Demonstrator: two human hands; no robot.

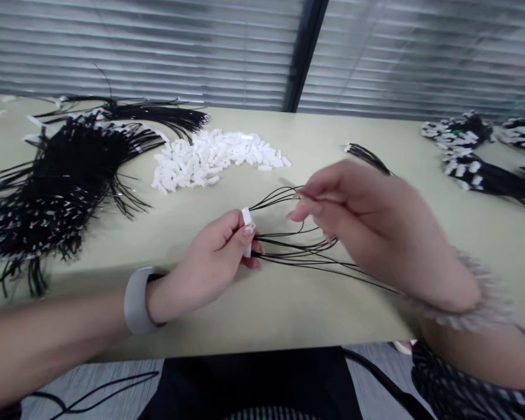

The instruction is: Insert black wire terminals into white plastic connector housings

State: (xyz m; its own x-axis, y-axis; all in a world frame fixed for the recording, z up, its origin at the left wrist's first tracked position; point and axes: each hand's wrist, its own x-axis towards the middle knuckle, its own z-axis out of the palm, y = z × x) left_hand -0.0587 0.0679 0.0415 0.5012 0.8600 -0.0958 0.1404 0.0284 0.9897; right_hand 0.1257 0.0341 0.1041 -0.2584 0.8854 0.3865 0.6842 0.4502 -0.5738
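My left hand (221, 245) pinches a white plastic connector (246, 217) between thumb and fingers, over the middle of the table. Several thin black wires (289, 255) run out of the connector's right side, some looping back toward it. My right hand (354, 216) is raised just right of the connector, thumb and forefinger pressed together among the wires. It is slightly blurred; a wire seems to reach the fingertips, though its end is hidden. Behind the right hand lies a small bundle of black wires (370, 156) with a white end.
A large heap of black wires (70, 181) covers the table's left side. Beside it lies a pile of loose white connectors (210, 157). Finished-looking wire bundles with white connectors (464, 166) lie at the far right. Window blinds (157, 52) stand behind the table (192, 332).
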